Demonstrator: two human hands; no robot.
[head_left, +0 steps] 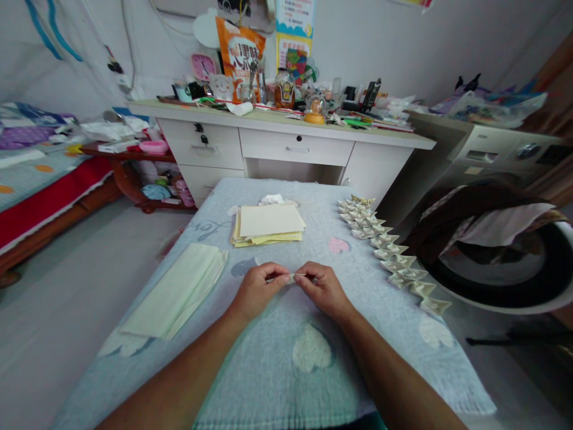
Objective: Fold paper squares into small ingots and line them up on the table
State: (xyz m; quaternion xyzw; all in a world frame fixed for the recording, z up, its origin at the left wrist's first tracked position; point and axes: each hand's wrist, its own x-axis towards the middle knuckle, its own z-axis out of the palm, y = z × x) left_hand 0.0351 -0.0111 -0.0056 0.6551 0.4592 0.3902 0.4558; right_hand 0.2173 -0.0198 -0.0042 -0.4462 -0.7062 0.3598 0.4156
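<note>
Over the middle of the cloth-covered table, my left hand (264, 283) and my right hand (321, 286) both pinch a small pale piece of folded paper (292, 278). Thumbs and fingers close on its two ends, and most of it is hidden behind them. Just beyond lies a stack of cream and yellow paper sheets (271, 221). A pile of long pale green paper (174, 292) rests to the left of my left hand. On the right, folded paper pieces with pointed tips (385, 245) stand nested in a long row.
A blue patterned cloth (250, 382) covers the table. Behind it stands a white desk (286, 143) crowded with jars, a snack bag (240, 57) and a pink clock (203, 67). A washing machine (487, 155) with its door open is at right, a bed (49, 185) at left.
</note>
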